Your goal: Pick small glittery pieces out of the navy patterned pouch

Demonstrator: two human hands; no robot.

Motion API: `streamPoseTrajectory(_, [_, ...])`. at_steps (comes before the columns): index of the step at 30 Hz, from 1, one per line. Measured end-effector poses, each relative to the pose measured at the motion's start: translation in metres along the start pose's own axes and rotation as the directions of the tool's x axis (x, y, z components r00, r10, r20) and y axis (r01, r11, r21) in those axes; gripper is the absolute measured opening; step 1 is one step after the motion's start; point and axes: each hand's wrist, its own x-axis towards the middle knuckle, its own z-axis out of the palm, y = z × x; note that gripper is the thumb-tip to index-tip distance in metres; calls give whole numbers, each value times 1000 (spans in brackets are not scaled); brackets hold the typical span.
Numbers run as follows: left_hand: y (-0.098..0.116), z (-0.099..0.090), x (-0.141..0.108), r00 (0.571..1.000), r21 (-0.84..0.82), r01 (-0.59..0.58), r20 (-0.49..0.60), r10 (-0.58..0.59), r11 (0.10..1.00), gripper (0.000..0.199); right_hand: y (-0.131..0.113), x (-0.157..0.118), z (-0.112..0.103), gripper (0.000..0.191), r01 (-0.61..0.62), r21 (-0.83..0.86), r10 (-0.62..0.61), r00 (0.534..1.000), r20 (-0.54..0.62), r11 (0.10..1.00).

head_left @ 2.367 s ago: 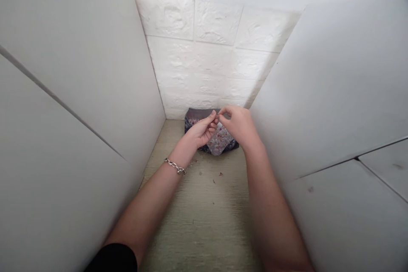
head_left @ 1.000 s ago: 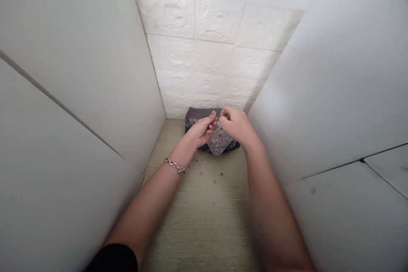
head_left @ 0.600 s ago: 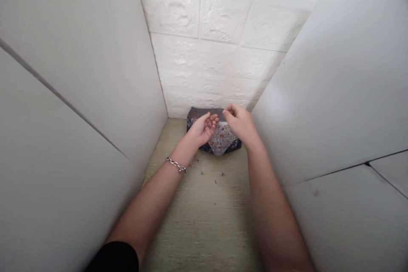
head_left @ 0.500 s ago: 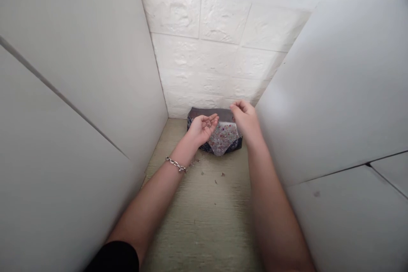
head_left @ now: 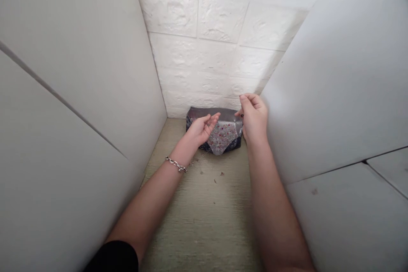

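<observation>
An open dark pouch [head_left: 236, 143] with a clear front full of small coloured bits stands on the floor against the back wall. My left hand [head_left: 204, 129] is palm up over the pouch's left side, fingers apart and slightly curled; nothing in it can be made out. A silver chain bracelet [head_left: 176, 165] is round the left wrist. At the pouch's right edge, my right hand [head_left: 255, 117] is raised, with thumb and forefinger pinched together. Whatever those fingertips hold, if anything, is too small to name.
Pale panels rise on the left [head_left: 79, 72] and right [head_left: 338, 80]. A white brick-patterned wall [head_left: 219, 55] closes the back. Small crumbs [head_left: 222, 174] lie on the greenish wood-grained floor [head_left: 204, 229] in front of the pouch.
My right hand has moved right and slightly up, away from my left hand, and shows more of the pouch's right side. The left hand has barely moved.
</observation>
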Motion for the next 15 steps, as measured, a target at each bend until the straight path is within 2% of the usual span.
streamPoseTrajectory(3, [0,1,-1,999,54,-14,37,12,998,15,0,-2,-1,20,98,-259,-86,995,59,961])
streamPoseTrajectory(7, [0,0,1,991,108,-7,132,-8,994,8,-2,-5,-3,19,298,-551,-194,951,241,779])
streamPoseTrajectory(10, [0,0,2,987,117,-8,159,-11,993,10,-4,-7,-3,18,392,-652,-202,915,349,648])
streamPoseTrajectory(15, [1,1,1,985,116,12,172,-32,993,15,-6,-10,-3,19,448,-697,-162,884,438,561])
